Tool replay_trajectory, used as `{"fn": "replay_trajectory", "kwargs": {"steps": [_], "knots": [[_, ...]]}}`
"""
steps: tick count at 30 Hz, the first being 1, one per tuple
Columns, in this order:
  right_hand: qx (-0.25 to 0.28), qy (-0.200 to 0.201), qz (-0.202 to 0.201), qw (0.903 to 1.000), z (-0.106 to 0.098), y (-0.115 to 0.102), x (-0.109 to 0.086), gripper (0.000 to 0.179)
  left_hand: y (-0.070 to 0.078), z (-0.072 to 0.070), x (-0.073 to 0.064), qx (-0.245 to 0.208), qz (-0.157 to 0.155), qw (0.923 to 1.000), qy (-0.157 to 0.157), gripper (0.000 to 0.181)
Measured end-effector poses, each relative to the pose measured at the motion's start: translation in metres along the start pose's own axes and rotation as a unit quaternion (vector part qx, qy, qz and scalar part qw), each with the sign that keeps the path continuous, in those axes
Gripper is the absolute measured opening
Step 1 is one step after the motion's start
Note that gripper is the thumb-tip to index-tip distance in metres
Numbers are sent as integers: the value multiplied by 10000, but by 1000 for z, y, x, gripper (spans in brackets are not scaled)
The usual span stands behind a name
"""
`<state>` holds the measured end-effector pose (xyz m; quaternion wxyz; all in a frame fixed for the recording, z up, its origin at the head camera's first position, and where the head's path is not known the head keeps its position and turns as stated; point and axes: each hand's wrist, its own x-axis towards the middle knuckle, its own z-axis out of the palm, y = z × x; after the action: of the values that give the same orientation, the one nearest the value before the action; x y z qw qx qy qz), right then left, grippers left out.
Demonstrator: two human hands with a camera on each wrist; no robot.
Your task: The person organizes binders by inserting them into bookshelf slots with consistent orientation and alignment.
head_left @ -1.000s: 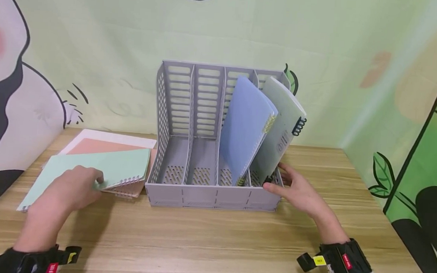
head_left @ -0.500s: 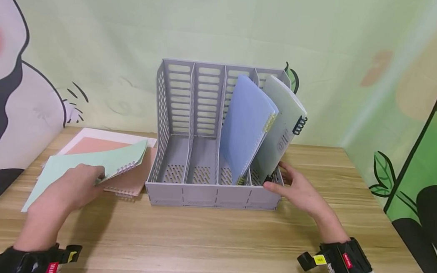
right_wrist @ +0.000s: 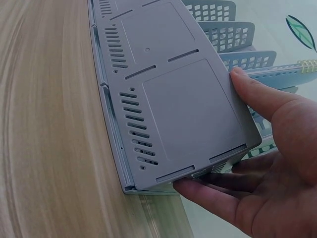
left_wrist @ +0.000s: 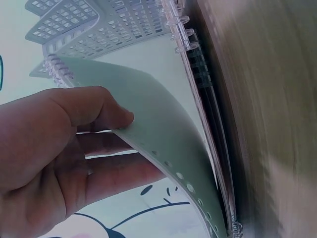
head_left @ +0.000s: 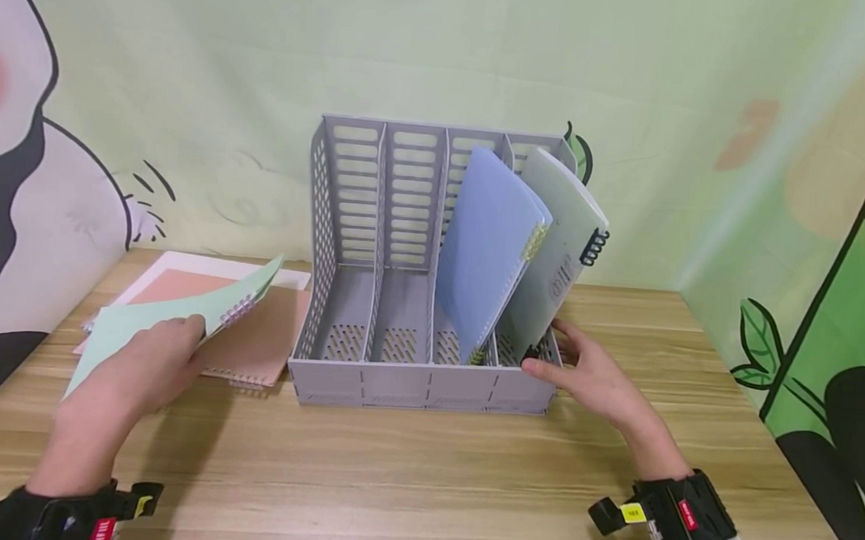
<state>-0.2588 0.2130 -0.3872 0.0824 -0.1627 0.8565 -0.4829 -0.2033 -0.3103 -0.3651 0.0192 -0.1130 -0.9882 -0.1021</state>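
Note:
My left hand pinches the edge of a mint green spiral notebook, thumb on one face and fingers on the other. In the left wrist view the green notebook bends as it lifts off the notebooks below. My right hand grips the front right corner of a grey file organizer, thumb on the front rim, fingers along the side, as the right wrist view of the organizer shows. A blue notebook and a pale grey-green spiral notebook lean in the organizer's two right compartments.
Under the green notebook lie a brown spiral notebook, a salmon one and a white one, stacked left of the organizer. All stand on a wooden table. A printed cloth backdrop rises behind.
The green notebook's right end has risen and curled up in my left hand, uncovering more of the brown notebook. My right hand has stayed on the organizer's corner.

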Motion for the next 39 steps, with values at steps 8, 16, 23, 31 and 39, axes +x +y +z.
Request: {"fn": "replay_trajectory", "kwargs": {"steps": [8, 16, 23, 31, 39], "knots": [[-42, 21, 47, 10000, 1, -1, 0, 92, 2, -3, 0, 51, 148, 9995, 284, 11], [-114, 37, 85, 9999, 0, -1, 1, 92, 6, -8, -1, 48, 2, 9984, 564, 15], [-10, 28, 112, 9999, 1, -1, 0, 93, 7, -8, -1, -99, -69, 9942, 1071, 15], [-16, 24, 131, 9999, 1, -2, 0, 93, 8, -9, -1, -310, -243, 9914, 1245, 20], [-51, 44, 146, 9999, 1, -2, -1, 93, 8, -11, 1, -413, -438, 9834, 1714, 30]]}}
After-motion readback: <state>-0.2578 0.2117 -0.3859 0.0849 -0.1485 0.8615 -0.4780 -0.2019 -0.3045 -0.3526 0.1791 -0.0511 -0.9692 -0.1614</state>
